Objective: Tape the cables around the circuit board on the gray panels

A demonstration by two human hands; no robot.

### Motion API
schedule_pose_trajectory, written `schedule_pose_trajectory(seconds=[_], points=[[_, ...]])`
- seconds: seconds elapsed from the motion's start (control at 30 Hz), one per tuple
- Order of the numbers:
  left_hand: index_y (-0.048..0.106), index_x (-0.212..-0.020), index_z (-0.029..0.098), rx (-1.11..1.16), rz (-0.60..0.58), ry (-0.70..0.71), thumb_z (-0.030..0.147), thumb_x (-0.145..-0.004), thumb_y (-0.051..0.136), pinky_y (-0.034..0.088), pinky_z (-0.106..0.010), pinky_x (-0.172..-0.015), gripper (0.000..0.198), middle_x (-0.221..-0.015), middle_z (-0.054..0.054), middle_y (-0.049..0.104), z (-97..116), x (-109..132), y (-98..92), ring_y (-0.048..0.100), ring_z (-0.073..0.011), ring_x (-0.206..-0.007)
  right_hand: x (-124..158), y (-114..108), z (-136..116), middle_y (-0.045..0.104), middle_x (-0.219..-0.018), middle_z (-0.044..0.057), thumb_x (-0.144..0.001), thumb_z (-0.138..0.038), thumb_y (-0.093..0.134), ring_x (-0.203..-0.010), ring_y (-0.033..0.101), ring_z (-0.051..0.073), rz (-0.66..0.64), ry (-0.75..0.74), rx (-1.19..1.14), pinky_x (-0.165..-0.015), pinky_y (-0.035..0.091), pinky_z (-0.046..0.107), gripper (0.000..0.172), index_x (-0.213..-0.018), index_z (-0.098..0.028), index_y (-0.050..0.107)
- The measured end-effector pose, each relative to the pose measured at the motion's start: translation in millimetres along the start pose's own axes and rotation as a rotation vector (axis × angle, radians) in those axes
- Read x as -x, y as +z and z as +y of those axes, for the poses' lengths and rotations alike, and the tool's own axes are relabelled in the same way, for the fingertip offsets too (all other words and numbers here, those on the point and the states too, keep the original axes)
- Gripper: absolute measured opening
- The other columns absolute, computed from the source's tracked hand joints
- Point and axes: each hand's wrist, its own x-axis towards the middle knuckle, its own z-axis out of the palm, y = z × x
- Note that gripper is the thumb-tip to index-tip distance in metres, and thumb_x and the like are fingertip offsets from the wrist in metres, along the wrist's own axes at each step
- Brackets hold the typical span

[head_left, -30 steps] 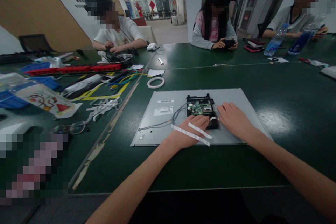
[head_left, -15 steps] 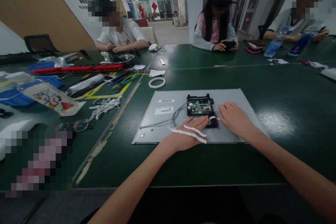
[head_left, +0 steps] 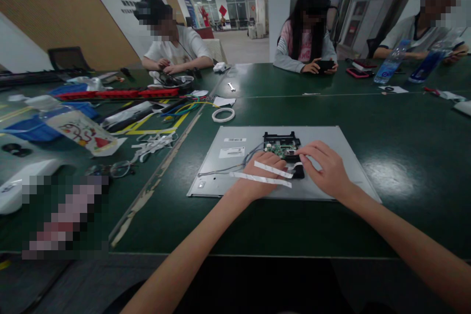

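A flat grey metal panel (head_left: 206,157) lies on the green table, with a green circuit board (head_left: 281,151) in a black frame on it. My left hand (head_left: 263,171) is curled at the board's near left edge, its fingertips hidden. Two white tape strips (head_left: 274,169) cling to the back of that hand. My right hand (head_left: 329,169) is at the board's right side, thumb and forefinger closed near its edge; what is between them is too small to make out. Below the board sits a small black piece (head_left: 299,171). Grey cables (head_left: 224,172) run left from the board.
A tape roll (head_left: 223,115) and a wrench (head_left: 231,87) lie beyond the panel. To the left are glasses (head_left: 119,169), tangled white cord (head_left: 154,143), a blue tray (head_left: 31,127) and a patterned pouch (head_left: 88,132). Several people sit across the table, near a water bottle (head_left: 390,64).
My left hand has gone from lying flat to curled, with its fingers drawn in. My right hand has moved left to the board's edge, thumb and forefinger brought together. The view has shifted slightly.
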Motion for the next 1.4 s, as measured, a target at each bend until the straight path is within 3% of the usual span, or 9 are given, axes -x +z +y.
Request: schedule_pose_trajectory(seconds=[0.17, 0.3, 0.4, 0.67, 1.03, 1.13, 1.23, 1.33, 1.4], points=[[0.057, -0.078, 0.016, -0.145, 0.066, -0.061, 0.024, -0.091, 0.038, 0.039, -0.033, -0.07, 0.025, -0.075, -0.005, 0.059, -6, -9, -6.0, 0.054, -0.0176, -0.075, 4, 4, -13, 0.056, -0.082, 0.006, -0.087, -0.025, 0.047, -0.077, 0.05, 0.017, -0.001, -0.107, -0.038, -0.069, 0.042, 0.03, 0.015, -0.085, -0.018, 0.06], [0.056, -0.078, 0.016, -0.155, 0.097, -0.098, 0.025, -0.091, 0.039, 0.039, -0.033, -0.07, 0.024, -0.075, -0.006, 0.059, -5, -15, -7.3, 0.054, -0.0184, -0.074, 3, 5, -15, 0.053, -0.076, 0.004, -0.087, -0.024, 0.048, -0.072, 0.048, 0.014, 0.057, -0.037, -0.091, -0.065, 0.039, 0.027, 0.013, -0.079, -0.016, 0.056], [0.056, -0.08, 0.015, -0.088, 0.056, -0.096, 0.024, -0.09, 0.04, 0.041, -0.032, -0.069, 0.021, -0.076, -0.005, 0.059, 1, -16, 1.6, 0.054, -0.0186, -0.074, 1, 3, -10, 0.049, -0.07, 0.002, -0.088, -0.024, 0.047, -0.066, 0.046, 0.012, 0.094, 0.036, -0.106, -0.062, 0.037, 0.025, 0.016, -0.075, -0.016, 0.053], [0.058, -0.082, 0.015, 0.094, -0.003, -0.235, 0.026, -0.088, 0.045, 0.045, -0.03, -0.071, 0.018, -0.083, -0.005, 0.061, 7, -19, 35.5, 0.056, -0.0171, -0.078, 4, 7, -2, 0.052, -0.057, -0.001, -0.088, -0.037, 0.048, -0.053, 0.044, 0.009, -0.215, 0.152, -0.1, -0.054, 0.03, 0.024, 0.037, -0.06, -0.016, 0.056], [0.061, -0.079, 0.015, 0.014, -0.101, -0.254, 0.022, -0.087, 0.043, 0.044, -0.033, -0.068, 0.021, -0.079, -0.007, 0.062, 8, -18, 46.5, 0.057, -0.0209, -0.076, 4, 11, -4, 0.06, -0.061, -0.001, -0.084, -0.029, 0.054, -0.055, 0.049, 0.009, -0.166, 0.315, -0.417, -0.052, 0.033, 0.022, 0.026, -0.065, -0.016, 0.065], [0.062, -0.084, 0.015, 0.034, -0.109, -0.361, 0.023, -0.088, 0.042, 0.044, -0.031, -0.071, 0.023, -0.084, -0.008, 0.065, 12, -18, 41.4, 0.059, -0.0201, -0.079, 1, 3, -3, 0.053, -0.054, -0.002, -0.084, -0.032, 0.054, -0.05, 0.043, 0.008, -0.099, 0.368, -0.553, -0.049, 0.031, 0.021, 0.028, -0.064, -0.015, 0.065], [0.062, -0.087, 0.016, 0.056, -0.086, -0.484, 0.027, -0.089, 0.041, 0.044, -0.03, -0.071, 0.024, -0.089, -0.008, 0.066, 16, -17, 36.1, 0.06, -0.0196, -0.081, -4, -5, 6, 0.045, -0.049, -0.003, -0.085, -0.036, 0.055, -0.047, 0.038, 0.007, 0.087, 0.494, -0.725, -0.046, 0.026, 0.021, 0.028, -0.067, -0.016, 0.064], [0.061, -0.085, 0.016, 0.072, -0.098, -0.496, 0.027, -0.089, 0.041, 0.044, -0.029, -0.068, 0.023, -0.088, -0.007, 0.066, 19, -16, 32.7, 0.06, -0.0192, -0.08, -7, -7, 20, 0.046, -0.052, -0.003, -0.084, -0.04, 0.056, -0.048, 0.038, 0.007, 0.285, 0.63, -0.863, -0.044, 0.023, 0.02, 0.026, -0.074, -0.017, 0.065], [0.06, -0.084, 0.016, 0.067, -0.093, -0.491, 0.026, -0.089, 0.042, 0.043, -0.029, -0.065, 0.021, -0.087, -0.006, 0.065, 19, -14, 29.8, 0.06, -0.0193, -0.079, -8, -6, 29, 0.048, -0.056, -0.002, -0.082, -0.041, 0.058, -0.05, 0.039, 0.007, 0.315, 0.714, -0.912, -0.044, 0.022, 0.02, 0.025, -0.081, -0.017, 0.066]])
